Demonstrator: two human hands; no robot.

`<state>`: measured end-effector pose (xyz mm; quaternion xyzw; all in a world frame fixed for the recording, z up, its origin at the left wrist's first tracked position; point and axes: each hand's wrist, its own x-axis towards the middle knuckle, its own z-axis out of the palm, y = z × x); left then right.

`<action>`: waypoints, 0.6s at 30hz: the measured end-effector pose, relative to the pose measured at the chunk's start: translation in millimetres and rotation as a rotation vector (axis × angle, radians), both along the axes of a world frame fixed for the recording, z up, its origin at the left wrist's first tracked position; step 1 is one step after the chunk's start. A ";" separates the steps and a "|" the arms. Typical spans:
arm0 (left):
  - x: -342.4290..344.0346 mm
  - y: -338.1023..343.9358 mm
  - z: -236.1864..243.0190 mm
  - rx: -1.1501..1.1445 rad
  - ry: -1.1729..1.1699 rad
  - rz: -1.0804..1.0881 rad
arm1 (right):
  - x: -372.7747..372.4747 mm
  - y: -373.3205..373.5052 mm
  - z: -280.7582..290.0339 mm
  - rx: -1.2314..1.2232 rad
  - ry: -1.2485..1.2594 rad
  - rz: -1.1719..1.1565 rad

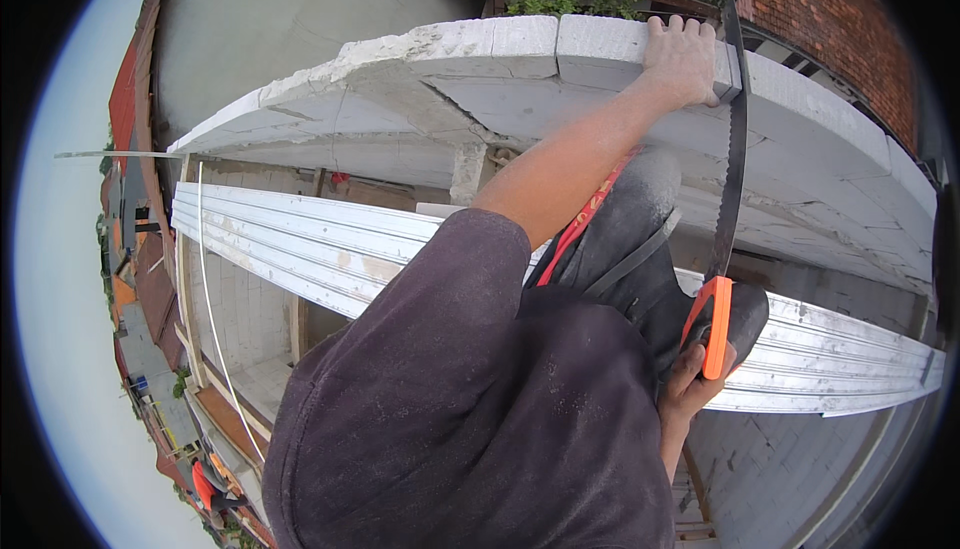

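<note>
My right hand (692, 381) is closed around the orange handle of a hand saw (733, 179). The long toothed blade points away from me and crosses the top of a pale block wall (450, 41). Just left of the blade, my left hand (680, 61) grips a white lightweight concrete block (610, 41) from above, its fingers over the far edge and its thumb on the near side. The blade lies close beside that hand. How deep it sits in the block, if at all, cannot be made out.
A ribbed, light metal plank (840, 354) runs below the wall, under my knees. A red strap (585, 214) hangs by my leg. At left, a thin white pole (215, 289) stands near rooftops far below. Beyond the wall are plants (570, 1) and a tiled roof (840, 29).
</note>
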<state>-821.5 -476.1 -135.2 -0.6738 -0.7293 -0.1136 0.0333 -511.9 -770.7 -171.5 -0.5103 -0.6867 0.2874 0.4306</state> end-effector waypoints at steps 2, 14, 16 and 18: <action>9.0 2.4 3.7 0.066 0.022 -0.011 | 5.9 -13.2 1.4 0.039 -0.016 0.002; 3.0 0.9 12.0 -0.031 -0.018 -0.020 | 4.0 15.9 10.8 -0.116 -0.039 0.012; 6.6 -3.3 12.5 -0.024 0.009 -0.012 | 13.7 6.8 2.4 -0.132 -0.029 0.025; 6.8 -1.4 6.0 0.004 0.014 -0.023 | -21.8 55.3 44.0 -0.181 -0.001 0.011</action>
